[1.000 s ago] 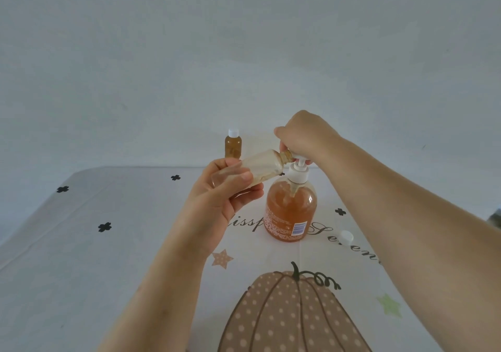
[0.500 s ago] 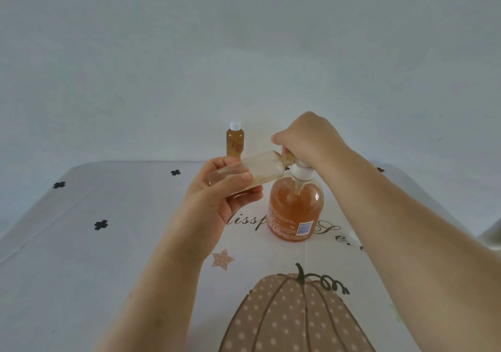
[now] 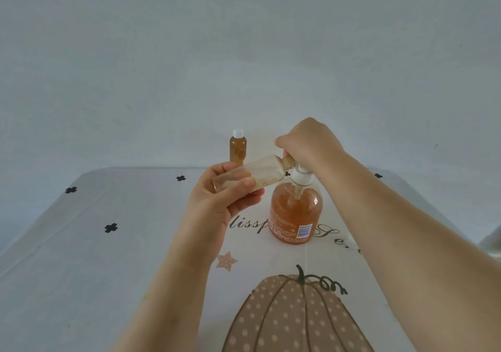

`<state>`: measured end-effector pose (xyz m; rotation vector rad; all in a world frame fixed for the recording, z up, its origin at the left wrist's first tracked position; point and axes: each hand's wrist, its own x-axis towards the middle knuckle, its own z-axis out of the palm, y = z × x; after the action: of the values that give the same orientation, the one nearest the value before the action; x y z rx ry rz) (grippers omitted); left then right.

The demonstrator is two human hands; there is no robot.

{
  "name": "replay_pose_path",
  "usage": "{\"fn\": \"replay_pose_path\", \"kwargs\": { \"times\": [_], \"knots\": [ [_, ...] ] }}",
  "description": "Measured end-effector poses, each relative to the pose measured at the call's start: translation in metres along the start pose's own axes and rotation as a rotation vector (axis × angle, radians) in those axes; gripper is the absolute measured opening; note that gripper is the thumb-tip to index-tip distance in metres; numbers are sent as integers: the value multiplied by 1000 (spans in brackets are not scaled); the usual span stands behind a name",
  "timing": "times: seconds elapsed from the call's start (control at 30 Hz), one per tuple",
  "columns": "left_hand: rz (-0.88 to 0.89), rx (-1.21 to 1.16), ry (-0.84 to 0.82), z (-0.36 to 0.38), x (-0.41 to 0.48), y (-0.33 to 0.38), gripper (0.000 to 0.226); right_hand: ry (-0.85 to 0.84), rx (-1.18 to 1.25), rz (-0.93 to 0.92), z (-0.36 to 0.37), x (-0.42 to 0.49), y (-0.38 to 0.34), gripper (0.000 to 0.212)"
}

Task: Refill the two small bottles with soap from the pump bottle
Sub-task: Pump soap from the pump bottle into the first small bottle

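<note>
Left hand [image 3: 217,202] grips the small clear plastic bottle [image 3: 260,174] nearly level, mouth rightward at the nozzle of the orange pump bottle [image 3: 296,216]; right hand [image 3: 309,140], fingers curled, covers its pump head.

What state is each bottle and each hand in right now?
Pump bottle: upright, mostly full of amber soap.
Held small bottle: uncapped, tilted almost level, mouth at the pump bottle's spout, nearly empty.
Far small bottle: upright, capped, full.
Left hand: grips the held small bottle.
Right hand: curled over the pump bottle's top.
</note>
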<state>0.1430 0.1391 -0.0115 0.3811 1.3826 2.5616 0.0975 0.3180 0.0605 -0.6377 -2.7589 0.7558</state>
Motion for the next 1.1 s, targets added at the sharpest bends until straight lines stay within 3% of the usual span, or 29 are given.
{"fn": "replay_pose_path", "kwargs": {
  "times": [0.57,1.1],
  "knots": [
    [11,-98,7,6,-3,-10,25,-75,-3,22,-13,-7,-11,28],
    [34,-4,18,3,-5,-9,34,-24,13,-26,3,1,5,32]
  ]
}}
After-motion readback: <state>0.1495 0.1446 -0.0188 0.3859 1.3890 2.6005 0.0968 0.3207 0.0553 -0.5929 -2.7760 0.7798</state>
